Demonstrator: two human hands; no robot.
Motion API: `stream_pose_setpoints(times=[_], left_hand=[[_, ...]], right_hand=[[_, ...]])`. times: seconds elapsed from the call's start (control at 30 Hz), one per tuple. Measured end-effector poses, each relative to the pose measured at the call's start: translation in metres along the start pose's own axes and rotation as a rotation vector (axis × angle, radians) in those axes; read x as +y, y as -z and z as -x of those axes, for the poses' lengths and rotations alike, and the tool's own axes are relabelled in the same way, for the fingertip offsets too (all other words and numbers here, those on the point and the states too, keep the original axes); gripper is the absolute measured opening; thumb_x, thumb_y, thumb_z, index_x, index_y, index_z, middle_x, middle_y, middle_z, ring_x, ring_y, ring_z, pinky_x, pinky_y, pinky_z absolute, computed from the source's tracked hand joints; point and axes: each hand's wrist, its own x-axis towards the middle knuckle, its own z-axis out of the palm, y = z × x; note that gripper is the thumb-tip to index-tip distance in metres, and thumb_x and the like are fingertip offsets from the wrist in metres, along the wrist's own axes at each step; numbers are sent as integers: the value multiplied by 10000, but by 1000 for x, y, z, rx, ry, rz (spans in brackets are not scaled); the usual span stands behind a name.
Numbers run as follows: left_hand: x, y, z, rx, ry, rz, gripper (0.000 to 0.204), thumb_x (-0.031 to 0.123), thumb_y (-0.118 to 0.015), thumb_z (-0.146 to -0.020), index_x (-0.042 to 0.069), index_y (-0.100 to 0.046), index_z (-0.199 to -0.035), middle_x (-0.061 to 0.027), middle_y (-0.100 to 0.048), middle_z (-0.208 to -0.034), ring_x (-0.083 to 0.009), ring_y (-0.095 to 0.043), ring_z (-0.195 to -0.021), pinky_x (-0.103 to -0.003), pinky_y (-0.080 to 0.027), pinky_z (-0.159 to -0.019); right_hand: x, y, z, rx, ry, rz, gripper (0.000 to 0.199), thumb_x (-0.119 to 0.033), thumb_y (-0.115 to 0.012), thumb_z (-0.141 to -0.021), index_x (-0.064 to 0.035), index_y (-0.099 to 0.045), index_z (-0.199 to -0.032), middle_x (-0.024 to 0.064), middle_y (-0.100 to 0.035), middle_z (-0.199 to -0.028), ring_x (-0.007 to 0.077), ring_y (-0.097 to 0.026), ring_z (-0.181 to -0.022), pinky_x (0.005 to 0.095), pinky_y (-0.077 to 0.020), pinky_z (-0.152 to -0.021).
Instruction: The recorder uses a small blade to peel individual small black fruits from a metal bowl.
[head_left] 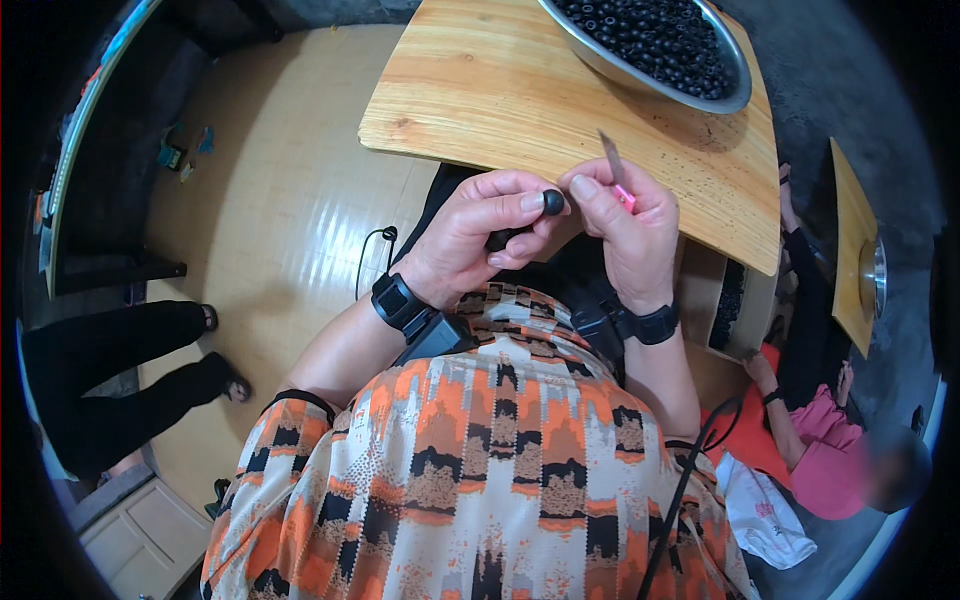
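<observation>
My left hand (480,222) is closed, pinching a small round black part (553,202) between thumb and fingers; more black shows under the curled fingers, perhaps further parts. Close beside it, my right hand (640,230) is wrapped round a small knife (611,155) with a pink handle, its blade pointing up and away from me. The right thumb and fingertips come near the black part, and I cannot tell whether they touch it. Both hands are just off the near edge of a wooden table (490,90). At its far right stands a metal bowl (735,88) full of small black rings.
Dark crumbs lie on the tabletop's right side. Below the table, a cardboard box (762,300) holds black pieces. A person in pink (825,455) sits at the right, near another wooden table (850,240). A person in black trousers (110,345) is at the left. A white bag (765,515) lies at lower right.
</observation>
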Motion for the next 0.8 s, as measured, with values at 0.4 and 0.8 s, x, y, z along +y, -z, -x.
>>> stream_pose_setpoints(times=[0.4, 0.8], left_hand=[[5, 3, 3, -61, -102, 145, 155, 116, -586, -929, 26, -642, -1042, -74, -596, -813, -91, -457, -572, -180, -321, -438], [4, 7, 4, -71, -114, 127, 188, 106, -586, -921, 12, -616, -1081, -104, -615, -856, -101, -478, -582, -188, -335, -446]], right_hand=[[-20, 5, 11, -171, 375, 653, 202, -200, -623, -890, -2, -615, -853, 90, -566, -679, 189, -548, -605, 284, -408, -561], [-32, -5, 6, -260, 538, 845, 142, -116, -687, -791, -20, -597, -737, 114, -576, -643, 286, -555, -568, 354, -427, -523]])
